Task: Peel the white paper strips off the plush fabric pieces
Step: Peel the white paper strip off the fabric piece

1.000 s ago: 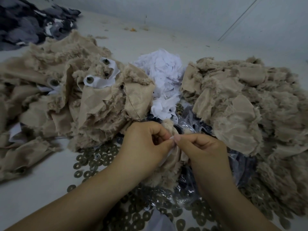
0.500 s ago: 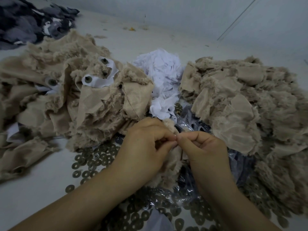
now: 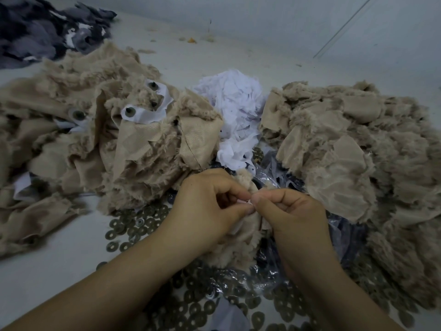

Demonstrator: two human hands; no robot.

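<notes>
Between both hands, a plush piece [image 3: 241, 237]: left hand [image 3: 210, 206] and right hand [image 3: 293, 218] pinch its white paper strip [image 3: 248, 203] at their fingertips.

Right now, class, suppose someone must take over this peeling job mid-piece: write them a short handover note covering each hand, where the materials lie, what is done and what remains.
Left hand and right hand both pinch the white paper strip on the plush piece held between them; the strip is not yet off.
Heap of peeled paper strips lies beyond the hands.
Left pile shows pieces with white paper on them: apparently to do.
Right pile shows no paper: apparently done.
Round washers lie scattered on the table.
</notes>
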